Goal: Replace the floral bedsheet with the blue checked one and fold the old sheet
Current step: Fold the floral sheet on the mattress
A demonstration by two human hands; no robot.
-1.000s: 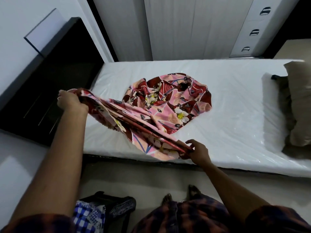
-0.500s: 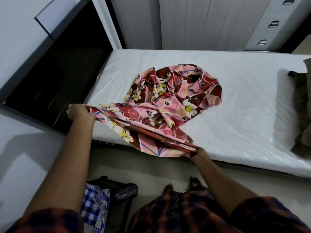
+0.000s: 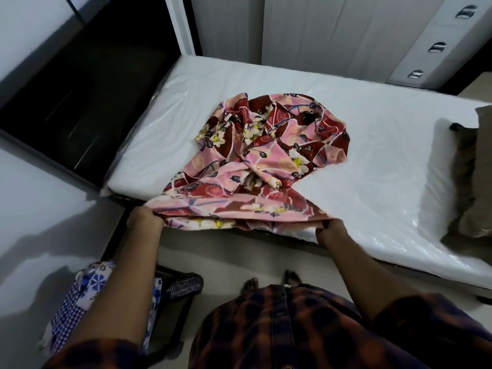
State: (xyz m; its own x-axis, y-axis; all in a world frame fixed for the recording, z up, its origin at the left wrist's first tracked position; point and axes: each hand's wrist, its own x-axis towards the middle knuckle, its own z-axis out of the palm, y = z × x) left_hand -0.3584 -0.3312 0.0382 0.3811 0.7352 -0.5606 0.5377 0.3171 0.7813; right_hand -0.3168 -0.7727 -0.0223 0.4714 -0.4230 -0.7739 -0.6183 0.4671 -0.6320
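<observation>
Left hand (image 3: 143, 219) and right hand (image 3: 331, 230), well apart, each gripped the floral bedsheet (image 3: 266, 155) edge; rest bunched on mattress (image 3: 386, 155) beyond them. Blue checked sheet (image 3: 72, 312) below left forearm.

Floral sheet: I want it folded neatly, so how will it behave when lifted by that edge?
Probably floppy: the floral sheet droops between the left hand and right hand and lies crumpled behind. Likely light, since gripping fingers alone hold up its near edge. It may slide easily, as the mattress looks glossy and plastic-covered.
</observation>
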